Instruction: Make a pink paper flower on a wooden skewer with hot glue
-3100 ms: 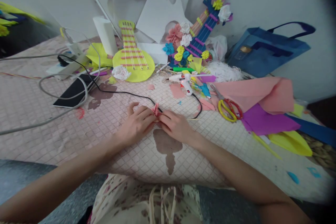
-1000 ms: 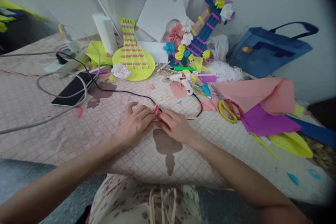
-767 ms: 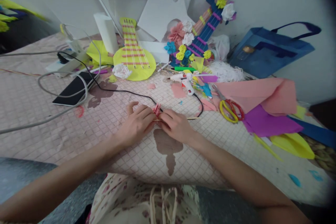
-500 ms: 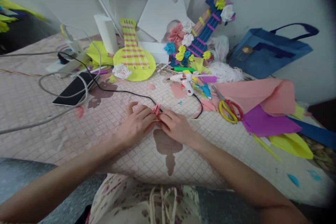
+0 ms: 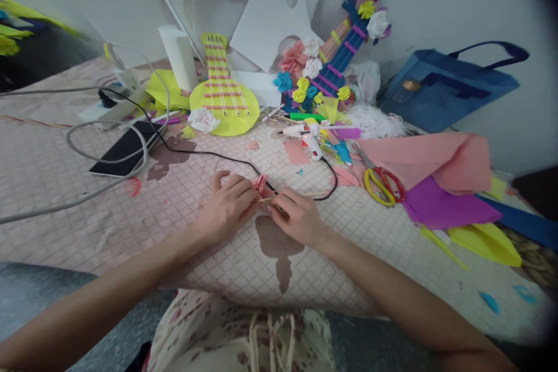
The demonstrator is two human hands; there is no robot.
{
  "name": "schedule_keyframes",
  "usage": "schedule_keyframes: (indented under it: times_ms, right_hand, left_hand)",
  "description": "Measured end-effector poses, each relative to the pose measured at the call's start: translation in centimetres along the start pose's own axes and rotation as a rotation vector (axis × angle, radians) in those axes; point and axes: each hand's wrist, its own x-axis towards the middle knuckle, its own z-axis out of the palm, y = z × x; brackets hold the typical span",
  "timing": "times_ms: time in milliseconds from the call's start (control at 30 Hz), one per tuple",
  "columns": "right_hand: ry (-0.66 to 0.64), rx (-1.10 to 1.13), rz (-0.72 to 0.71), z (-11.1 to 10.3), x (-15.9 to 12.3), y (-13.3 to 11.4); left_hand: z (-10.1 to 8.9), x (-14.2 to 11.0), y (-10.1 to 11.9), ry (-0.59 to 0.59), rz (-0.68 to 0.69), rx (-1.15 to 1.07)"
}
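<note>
Between my two hands, near the middle of the table, is a small pink crepe-paper flower (image 5: 261,183). My left hand (image 5: 231,203) is closed in a pinch on its base. My right hand (image 5: 299,215) pinches a thin wooden stick (image 5: 267,200), whose near tip reaches to the flower's base; its other end sticks out past my right fingers. My fingertips partly hide where stick and paper meet. Just beyond my hands lies a white glue gun (image 5: 310,142) with its black cord.
Scissors with yellow and red handles (image 5: 383,187) lie to the right beside pink (image 5: 453,157) and purple paper (image 5: 444,203). A yellow paper guitar (image 5: 231,110) and a flowered blue guitar (image 5: 337,67) lean at the back. Cables and a power strip (image 5: 113,102) are at left.
My right hand has shifted slightly right, away from the flower, and the stick now shows between my hands at a steeper slant. My left hand holds its place.
</note>
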Motion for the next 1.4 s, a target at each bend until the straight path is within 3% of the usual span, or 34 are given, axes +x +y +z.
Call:
schedule_keyframes:
  times_ms: [100,500,833,1000,1400]
  right_hand:
    - [-0.015,-0.041,0.032,0.3,-0.3,-0.6]
    - [0.012,-0.197,-0.081,1.1,0.1,-0.8]
    - [-0.037,-0.164,-0.111,1.3,0.0,-0.5]
    - [0.007,-0.152,-0.072,1.2,0.1,-0.6]
    - [0.011,-0.236,-0.142,1.2,0.2,-0.5]
  left_hand:
    - [0.1,0.0,-0.1,0.009,-0.007,-0.009]
    - [0.5,-0.1,-0.3,0.021,-0.008,0.001]
    - [0.5,-0.1,-0.4,0.037,-0.019,-0.023]
    - [0.4,-0.1,-0.3,0.038,-0.021,-0.029]
    - [0.3,-0.1,-0.4,0.035,-0.033,-0.055]
